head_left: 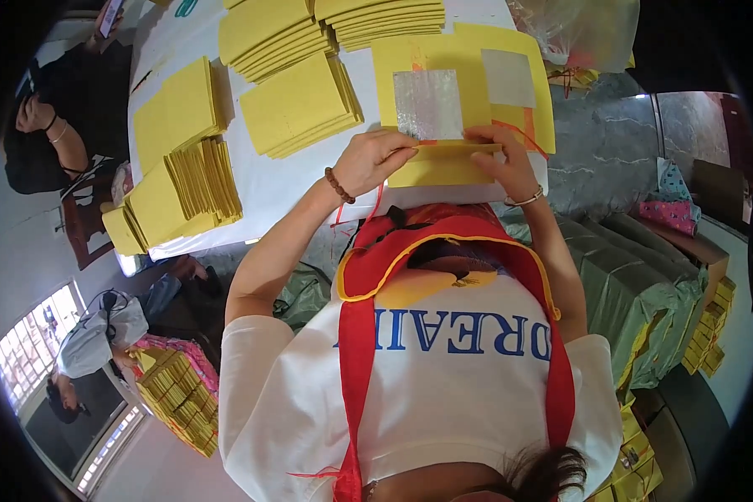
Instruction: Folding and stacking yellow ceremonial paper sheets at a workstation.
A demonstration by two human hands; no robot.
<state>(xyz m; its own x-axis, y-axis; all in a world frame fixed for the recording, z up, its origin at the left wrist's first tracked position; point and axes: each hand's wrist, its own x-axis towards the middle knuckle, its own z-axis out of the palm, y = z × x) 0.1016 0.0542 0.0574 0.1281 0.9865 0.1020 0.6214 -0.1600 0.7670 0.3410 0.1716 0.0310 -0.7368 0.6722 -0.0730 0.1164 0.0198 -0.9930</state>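
A yellow paper sheet [434, 173] with a silver foil square [429, 105] on it lies at the table's near edge in front of me. Its near part is raised in a fold that runs from hand to hand. My left hand [370, 161] pinches the left end of this fold between thumb and fingers. At the right end, my right hand [508, 161] grips the fold, with its thumb on the near side. Another yellow sheet [540, 92] with a silver square [509, 78] and an orange mark lies partly under the first, to the right.
Yellow paper stacks [297, 105] fill the white table's [263, 180] left and far side. Clear plastic bags [586, 33] hang at the far right corner. Green wrapped bales [619, 276] stand on the floor at right. Another person [63, 134] sits beyond the table's left edge.
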